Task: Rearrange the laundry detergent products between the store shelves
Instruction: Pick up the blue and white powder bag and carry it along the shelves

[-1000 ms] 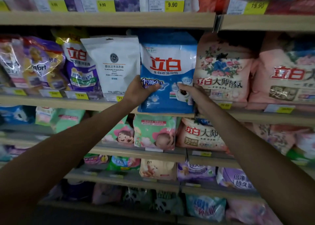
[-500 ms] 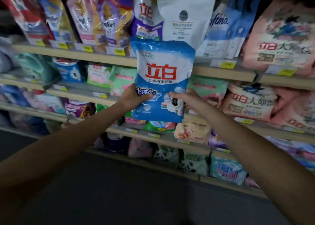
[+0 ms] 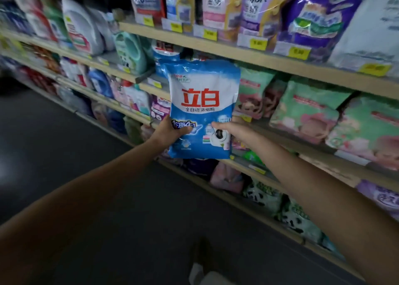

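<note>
The left hand (image 3: pixel 170 131) is gripping the lower left edge of a blue detergent bag (image 3: pixel 203 109), held upright in the air in front of the shelves (image 3: pixel 259 57); the right hand (image 3: pixel 233 131) is pinching its lower right side. Held only low down, the soft bag could flop or slip.

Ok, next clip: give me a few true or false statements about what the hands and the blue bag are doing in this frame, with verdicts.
1. Both hands hold the blue and white plastic detergent bag. True: the left hand and right hand grip its lower part.
2. The bag rests on a shelf. False: it is held in the air in front of the wooden shelves.
3. The bag is upright, its red lettering facing the camera. True.
4. The bag is torn open. False: no tear shows.
5. Yellow price tags line the shelf edge. True.
</note>
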